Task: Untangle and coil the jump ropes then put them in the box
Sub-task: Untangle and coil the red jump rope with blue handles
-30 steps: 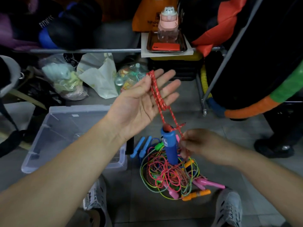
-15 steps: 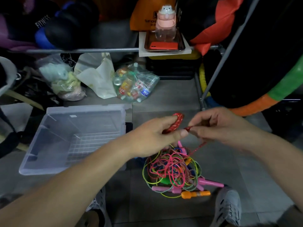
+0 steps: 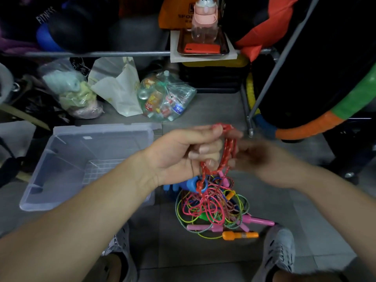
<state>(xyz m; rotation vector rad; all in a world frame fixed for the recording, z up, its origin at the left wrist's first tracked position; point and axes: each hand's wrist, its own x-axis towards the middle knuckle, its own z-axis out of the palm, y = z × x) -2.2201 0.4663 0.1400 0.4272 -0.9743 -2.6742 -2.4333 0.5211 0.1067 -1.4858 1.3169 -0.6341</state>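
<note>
Box (image 3: pixel 61 169) stands left of the tangled pile (image 3: pixel 211 208) on the floor. Fingers of my left hand (image 3: pixel 183 155) clench loops of the red rope (image 3: pixel 230 147); my right hand (image 3: pixel 262 159) is blurred, grip unclear. The dangling blue handle (image 3: pixel 191 184) may snag the pile, loosening my coil.

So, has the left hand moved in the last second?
Yes. The left hand has dropped from in front of the bag of bottles to beside the clear box, now gripping the red rope.
</note>
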